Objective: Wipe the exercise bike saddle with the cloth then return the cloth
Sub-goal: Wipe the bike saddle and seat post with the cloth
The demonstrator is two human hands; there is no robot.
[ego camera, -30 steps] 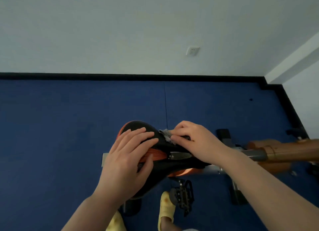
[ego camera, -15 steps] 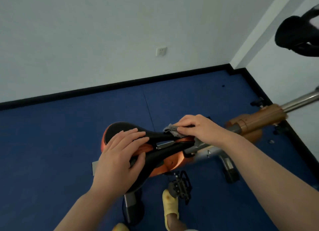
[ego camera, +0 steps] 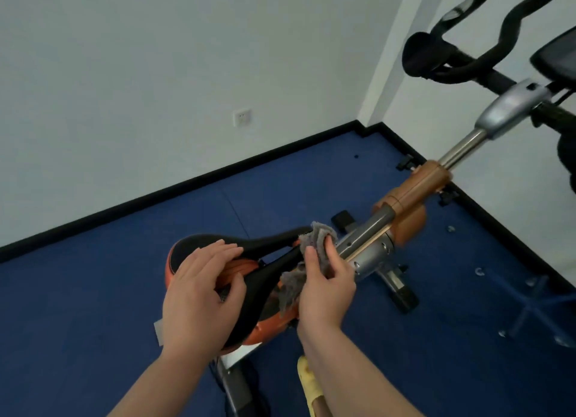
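The black exercise bike saddle (ego camera: pixel 265 245) with orange trim sits at the centre of the view, its narrow nose pointing right. My left hand (ego camera: pixel 199 295) lies flat on the saddle's wide rear part, fingers spread over the top and thumb on the near side. My right hand (ego camera: pixel 327 285) grips a crumpled grey cloth (ego camera: pixel 314 245) against the saddle's nose, and part of the cloth hangs down on the near side. The saddle's near underside is hidden by my hands.
The bike's orange and silver frame (ego camera: pixel 408 198) runs up to the right toward black handlebars (ego camera: pixel 448 58). A pedal and base foot (ego camera: pixel 402 295) stand on the blue floor. White walls meet in a corner behind. A foot in a yellow slipper (ego camera: pixel 308 382) stands below.
The view has swung right and upward, so the handlebars now show. My right hand turned and slid to the saddle's nose, and the cloth now hangs more loosely. My left hand stays on the saddle.
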